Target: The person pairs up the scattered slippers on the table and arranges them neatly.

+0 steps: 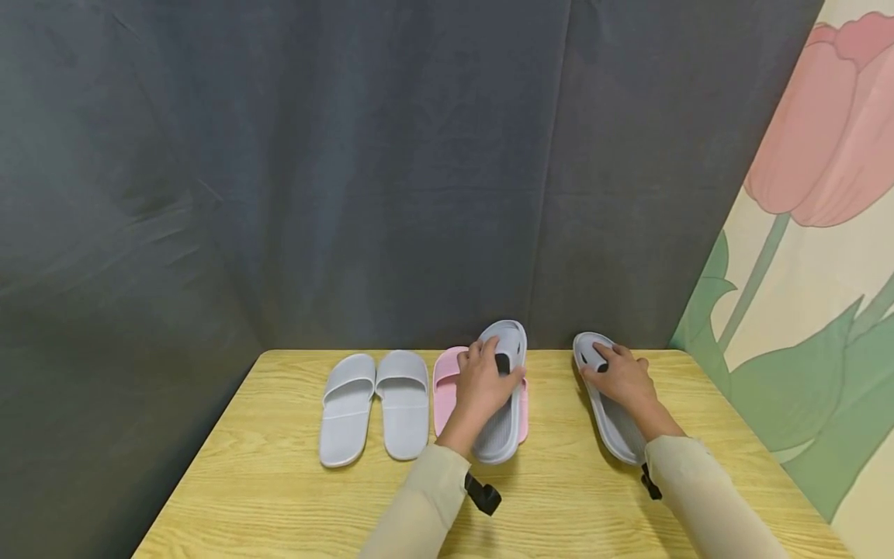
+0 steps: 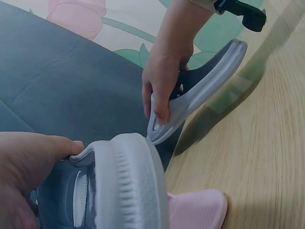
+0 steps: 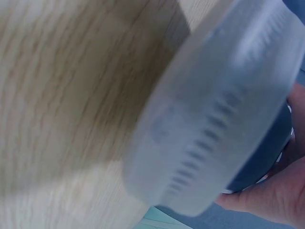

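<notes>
My left hand (image 1: 482, 380) grips a thick-soled grey slipper (image 1: 497, 435) by its strap, above a pair of pink slippers (image 1: 445, 404) that it partly covers. Farther right, my right hand (image 1: 624, 379) holds the matching grey slipper (image 1: 618, 431) by the strap, thumb on the near side. In the left wrist view this right slipper (image 2: 209, 81) is tilted and raised off the wood, with its shadow below. The right wrist view shows its ribbed sole edge (image 3: 205, 129) close up and blurred.
A pair of light grey slippers (image 1: 347, 419) lies side by side left of the pink ones on the wooden table (image 1: 265, 481). A dark curtain (image 1: 391, 171) hangs behind the table's back edge. A wall with a painted tulip (image 1: 810, 124) stands on the right.
</notes>
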Tool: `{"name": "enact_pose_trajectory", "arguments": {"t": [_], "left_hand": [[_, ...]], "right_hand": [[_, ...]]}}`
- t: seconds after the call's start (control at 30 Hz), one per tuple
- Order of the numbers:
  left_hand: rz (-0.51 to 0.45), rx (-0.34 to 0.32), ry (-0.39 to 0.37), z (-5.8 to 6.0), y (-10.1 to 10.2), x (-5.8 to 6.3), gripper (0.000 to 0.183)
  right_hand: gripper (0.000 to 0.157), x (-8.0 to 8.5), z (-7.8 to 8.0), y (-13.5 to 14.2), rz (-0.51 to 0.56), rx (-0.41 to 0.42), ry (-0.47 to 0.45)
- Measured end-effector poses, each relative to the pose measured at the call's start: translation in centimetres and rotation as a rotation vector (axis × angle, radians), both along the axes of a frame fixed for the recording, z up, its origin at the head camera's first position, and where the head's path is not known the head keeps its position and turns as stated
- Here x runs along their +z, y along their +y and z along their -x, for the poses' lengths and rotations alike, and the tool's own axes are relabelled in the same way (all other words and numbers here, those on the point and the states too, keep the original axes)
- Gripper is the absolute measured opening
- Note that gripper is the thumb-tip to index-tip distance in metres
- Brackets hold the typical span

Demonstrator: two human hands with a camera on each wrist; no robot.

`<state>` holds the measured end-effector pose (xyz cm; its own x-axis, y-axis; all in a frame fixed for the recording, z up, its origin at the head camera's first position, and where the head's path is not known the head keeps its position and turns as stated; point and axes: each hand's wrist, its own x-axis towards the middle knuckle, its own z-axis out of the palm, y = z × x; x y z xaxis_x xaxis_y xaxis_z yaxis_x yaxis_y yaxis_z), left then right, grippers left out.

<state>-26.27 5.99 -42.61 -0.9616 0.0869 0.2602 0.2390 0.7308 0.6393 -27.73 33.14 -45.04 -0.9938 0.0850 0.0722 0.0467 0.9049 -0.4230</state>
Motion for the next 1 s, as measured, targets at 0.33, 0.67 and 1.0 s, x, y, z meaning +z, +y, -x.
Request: {"name": "enact_pose_trajectory", "arguments": {"t": [0.33,0.67,1.0], "left_hand": [[0.026,0.011,-0.007,0.2,1.5,0.0,0.072],[0.046,0.014,-0.008,0.1,2.7,-0.4,0.072],[0.105,0.014,0.006,-0.1,5.1,-0.4,0.071]], "right_hand": [[0.074,0.3,0.1,0.3,-0.015,0.004,-0.001],[0.075,0.3,0.1,0.2,-0.024,-0.009,-0.005],[0.075,0.3,0.0,1.0,-0.028,-0.002,0.022]]}}
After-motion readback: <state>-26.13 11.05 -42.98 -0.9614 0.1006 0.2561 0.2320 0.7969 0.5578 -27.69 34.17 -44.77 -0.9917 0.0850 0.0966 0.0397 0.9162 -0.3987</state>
